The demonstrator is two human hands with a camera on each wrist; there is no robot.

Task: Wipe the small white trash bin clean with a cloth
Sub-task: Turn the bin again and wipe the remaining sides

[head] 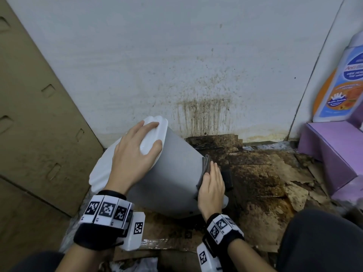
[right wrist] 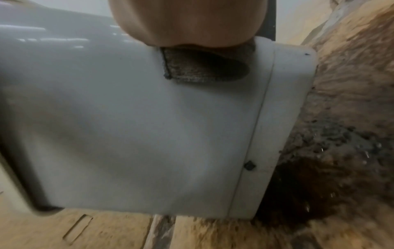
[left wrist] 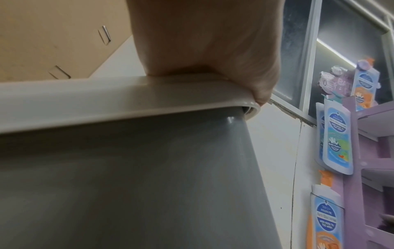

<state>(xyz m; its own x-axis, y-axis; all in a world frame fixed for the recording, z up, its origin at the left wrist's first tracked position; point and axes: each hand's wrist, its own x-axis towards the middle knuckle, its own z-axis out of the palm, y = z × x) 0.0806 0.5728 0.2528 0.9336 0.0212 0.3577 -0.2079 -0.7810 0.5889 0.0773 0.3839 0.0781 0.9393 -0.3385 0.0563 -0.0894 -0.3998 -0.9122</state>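
Observation:
The small trash bin (head: 176,173) is tilted over, its white lid (head: 102,169) toward the upper left and its base low on the right. My left hand (head: 135,152) lies across the lid, and its thumb hooks over the lid's rim (left wrist: 106,104). With flat fingers, my right hand (head: 212,183) presses a grey cloth (head: 206,163) against the bin's side near the base. In the right wrist view the cloth (right wrist: 202,69) shows under the palm (right wrist: 187,21), on the bin wall (right wrist: 149,134). The bin's far side is hidden.
Stained, wet cardboard (head: 255,183) covers the floor under the bin, below a dirty white wall (head: 204,114). A large cardboard sheet (head: 39,114) leans at the left. A purple display stand (head: 334,154) with soap bottles (head: 341,85) stands at the right. My knees frame the bottom.

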